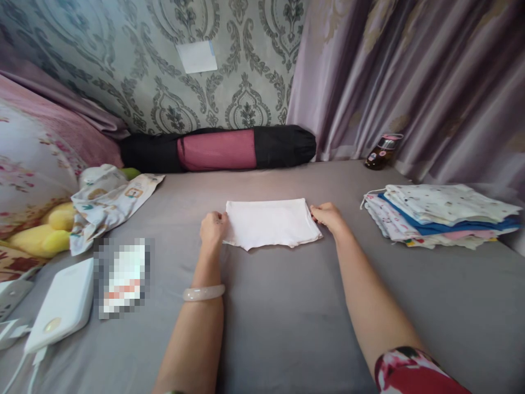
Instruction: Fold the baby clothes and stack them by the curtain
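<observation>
A folded white garment (270, 221) lies flat on the grey bed sheet (283, 317) in front of me. Its upper edge is straight, while the lower edge is uneven, with layers showing at the lower right corner. At its left side, my left hand (214, 227) has its fingers curled closed on the edge; a pale bangle (204, 293) circles that wrist. My right hand (327, 215) pinches the garment's right side near the upper corner. The exact garment type cannot be made out.
Folded clothes (443, 216) are stacked at the right, below a bottle (383, 152) of dark liquid. A black and pink rolled bag (217, 149) lies along the wall. To the left are a printed cloth (118, 205), a yellow plush toy (45, 232) and a cabled white power bank (61, 303).
</observation>
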Demonstrator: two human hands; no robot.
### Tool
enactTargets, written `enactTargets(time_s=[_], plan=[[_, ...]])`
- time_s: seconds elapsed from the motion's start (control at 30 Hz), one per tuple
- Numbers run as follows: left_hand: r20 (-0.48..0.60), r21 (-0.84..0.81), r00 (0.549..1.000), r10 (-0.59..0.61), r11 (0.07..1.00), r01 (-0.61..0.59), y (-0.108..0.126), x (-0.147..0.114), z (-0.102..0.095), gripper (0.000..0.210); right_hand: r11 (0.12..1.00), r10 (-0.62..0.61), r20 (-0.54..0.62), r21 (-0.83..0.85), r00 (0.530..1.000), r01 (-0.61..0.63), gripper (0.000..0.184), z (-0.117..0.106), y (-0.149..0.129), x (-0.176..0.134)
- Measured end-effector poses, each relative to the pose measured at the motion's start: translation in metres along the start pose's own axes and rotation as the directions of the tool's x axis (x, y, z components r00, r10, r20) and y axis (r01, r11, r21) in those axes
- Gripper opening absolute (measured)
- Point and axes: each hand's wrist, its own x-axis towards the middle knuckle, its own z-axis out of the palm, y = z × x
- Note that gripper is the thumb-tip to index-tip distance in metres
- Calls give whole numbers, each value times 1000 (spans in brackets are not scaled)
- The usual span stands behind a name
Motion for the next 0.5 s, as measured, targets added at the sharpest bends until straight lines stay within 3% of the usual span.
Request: enactTargets(time_s=[0.13, 0.3, 0.4, 0.5], plan=[[25, -30, 1000, -6, 1000, 7, -1, 3, 2, 32, 998, -38, -10, -40, 999, 38, 41, -3, -5, -10], [45, -134, 999, -11, 991, 17, -4, 7, 2, 29, 996, -21, 23, 88, 1000, 19, 36, -9, -15, -24], [74, -281, 997, -17, 959, 37, -6, 11, 3, 31, 987, -14, 44, 161, 999, 7, 34, -13, -21, -30], [127, -468, 988, -92, 872, 142, -8, 14, 3, 31, 984, 23, 62, 174, 998, -33, 37, -17, -26, -35]])
